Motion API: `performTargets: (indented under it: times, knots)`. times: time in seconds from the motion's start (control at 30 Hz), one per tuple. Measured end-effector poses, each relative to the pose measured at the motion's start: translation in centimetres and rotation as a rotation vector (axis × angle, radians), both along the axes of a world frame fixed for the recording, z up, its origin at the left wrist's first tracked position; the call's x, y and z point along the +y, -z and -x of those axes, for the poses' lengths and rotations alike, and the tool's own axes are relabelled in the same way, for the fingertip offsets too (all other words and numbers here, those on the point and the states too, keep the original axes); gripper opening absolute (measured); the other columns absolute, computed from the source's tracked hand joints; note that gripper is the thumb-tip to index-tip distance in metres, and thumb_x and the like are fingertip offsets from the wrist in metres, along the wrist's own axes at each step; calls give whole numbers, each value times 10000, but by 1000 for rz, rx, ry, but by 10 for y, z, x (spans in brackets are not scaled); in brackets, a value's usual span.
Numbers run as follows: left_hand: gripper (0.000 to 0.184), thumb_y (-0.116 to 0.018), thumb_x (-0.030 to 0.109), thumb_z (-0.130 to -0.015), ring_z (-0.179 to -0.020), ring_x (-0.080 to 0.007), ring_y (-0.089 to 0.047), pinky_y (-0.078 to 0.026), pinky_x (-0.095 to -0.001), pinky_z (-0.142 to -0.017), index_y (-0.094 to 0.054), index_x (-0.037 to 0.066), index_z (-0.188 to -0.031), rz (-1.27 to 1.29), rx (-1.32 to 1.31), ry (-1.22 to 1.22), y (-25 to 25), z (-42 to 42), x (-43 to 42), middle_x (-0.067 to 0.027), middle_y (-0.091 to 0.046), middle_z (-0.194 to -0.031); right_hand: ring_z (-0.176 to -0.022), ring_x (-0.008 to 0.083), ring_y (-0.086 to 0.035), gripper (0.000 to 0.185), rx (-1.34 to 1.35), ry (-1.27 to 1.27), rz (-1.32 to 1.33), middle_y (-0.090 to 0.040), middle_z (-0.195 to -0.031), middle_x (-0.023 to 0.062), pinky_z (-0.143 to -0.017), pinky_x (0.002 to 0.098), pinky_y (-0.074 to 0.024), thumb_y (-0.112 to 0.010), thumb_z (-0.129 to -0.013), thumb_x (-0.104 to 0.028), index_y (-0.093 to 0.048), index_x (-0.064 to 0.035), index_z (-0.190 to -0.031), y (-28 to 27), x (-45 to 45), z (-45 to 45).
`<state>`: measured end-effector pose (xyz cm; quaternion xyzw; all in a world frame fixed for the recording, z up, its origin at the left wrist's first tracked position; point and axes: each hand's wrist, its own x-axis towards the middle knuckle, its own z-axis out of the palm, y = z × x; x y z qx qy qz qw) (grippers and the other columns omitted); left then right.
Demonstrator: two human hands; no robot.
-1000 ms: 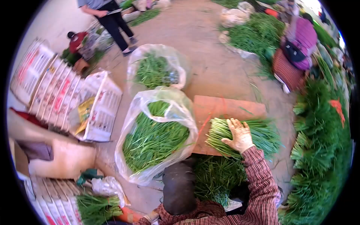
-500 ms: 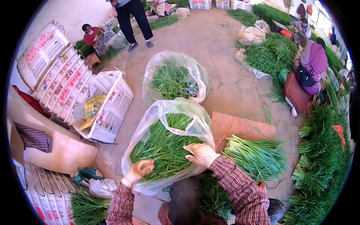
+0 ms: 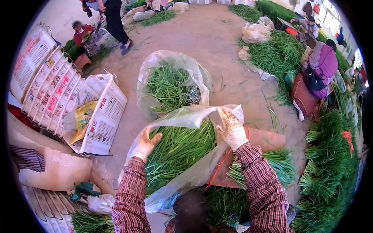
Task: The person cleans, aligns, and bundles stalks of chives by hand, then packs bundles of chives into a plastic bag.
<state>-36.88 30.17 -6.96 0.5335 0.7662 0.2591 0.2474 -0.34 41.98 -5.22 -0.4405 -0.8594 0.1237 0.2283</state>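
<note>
In front of me stands a clear plastic bag (image 3: 182, 118) full of loose long green leaves (image 3: 182, 151) that look like garlic chives. My left hand (image 3: 147, 143), in a stained pale glove, holds the left side of the bag's rim, its thumb pointing inward over the leaves. At the rim's right side, my right hand (image 3: 233, 128) grips the film with raised fingers. The rim is pulled up and stretched between both hands. Beside my right forearm, a bunch of cut chives (image 3: 279, 165) lies partly hidden on a brown mat (image 3: 266, 139).
Another open bag of greens (image 3: 171, 83) stands just beyond. White plastic crates (image 3: 105, 116) are at the left, several stacked. Bundled chives (image 3: 326, 178) line the right side. A red string (image 3: 219, 169) hangs near my right arm. Several people sit or stand farther off.
Both hands have moved from over the leaves to the bag's rim and lifted it. My right hand went up and right. The standing person at the back has shifted left.
</note>
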Motion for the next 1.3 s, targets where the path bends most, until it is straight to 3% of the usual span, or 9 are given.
performTargets:
  times: [0.1,0.27,0.37,0.47,0.57,0.87,1.03,1.17,1.3]
  knots:
    - [811,-709,606,-866,-1360,-380,-488,-377,-436,-1145,-520,36,-1411,-184,88,-61,-14,9,32,-238,-557,-1411,-1360,400,-460,735,28,-18,-79,-473,-1473,230,-1158,484,-353,-700,-865,-197,-390,-11,-1504,-16,9,6]
    - [741,-752,512,-877,-1346,-330,-519,-405,-409,-1126,-531,50,-1413,-253,13,-75,-11,4,62,-200,-583,-1400,-1373,420,-441,722,-93,25,-156,-448,-1483,265,-1165,493,-342,-706,-865,-218,-415,-14,-1493,-22,16,21]
    - [695,-771,454,-877,-1298,-280,-574,-421,-380,-1116,-552,58,-1404,67,-311,19,21,-4,57,-139,-642,-1349,-1358,416,-459,719,-64,8,-86,-466,-1469,262,-1150,498,-358,-710,-861,-231,-428,-14,-1486,-14,23,25]
    - [817,-750,571,-845,-1384,-323,-483,-376,-407,-1160,-524,54,-1436,65,95,71,46,-21,54,-162,-536,-1474,-1334,409,-484,723,-29,-34,-40,-493,-1448,252,-1130,500,-375,-715,-855,-233,-432,-11,-1483,-9,31,28]
    - [904,-731,645,-815,-1395,-343,-455,-354,-420,-1174,-500,60,-1464,161,86,22,52,-36,67,-168,-516,-1484,-1344,396,-474,731,-1,-46,23,-504,-1445,221,-1180,538,-305,-738,-838,-222,-442,-21,-1476,-6,38,35]
    - [955,-764,603,-770,-1386,-349,-460,-362,-420,-1162,-482,20,-1472,420,269,225,30,-40,113,-202,-503,-1488,-1310,383,-507,694,-77,-42,2,-529,-1412,217,-1134,491,-370,-718,-850,-237,-464,13,-1445,3,51,41]
    - [1055,-808,598,-724,-1386,-358,-478,-371,-406,-1164,-439,-35,-1483,326,208,151,49,-47,110,-231,-501,-1490,-1302,377,-517,687,-61,-54,30,-540,-1400,213,-1126,495,-375,-720,-850,-250,-475,6,-1439,7,52,55]
    - [866,-802,547,-744,-1260,-337,-588,-444,-414,-1076,-551,31,-1392,438,135,225,50,-42,117,-211,-620,-1350,-1298,373,-526,679,-94,-71,1,-549,-1394,222,-1110,488,-390,-717,-856,-256,-478,0,-1438,8,52,60]
    - [657,-813,430,-780,-1177,-331,-631,-469,-398,-1028,-634,62,-1294,295,2,156,57,-35,110,-191,-671,-1255,-1312,379,-518,686,-111,-41,41,-542,-1406,231,-1122,494,-382,-712,-865,-265,-468,1,-1449,7,54,59]
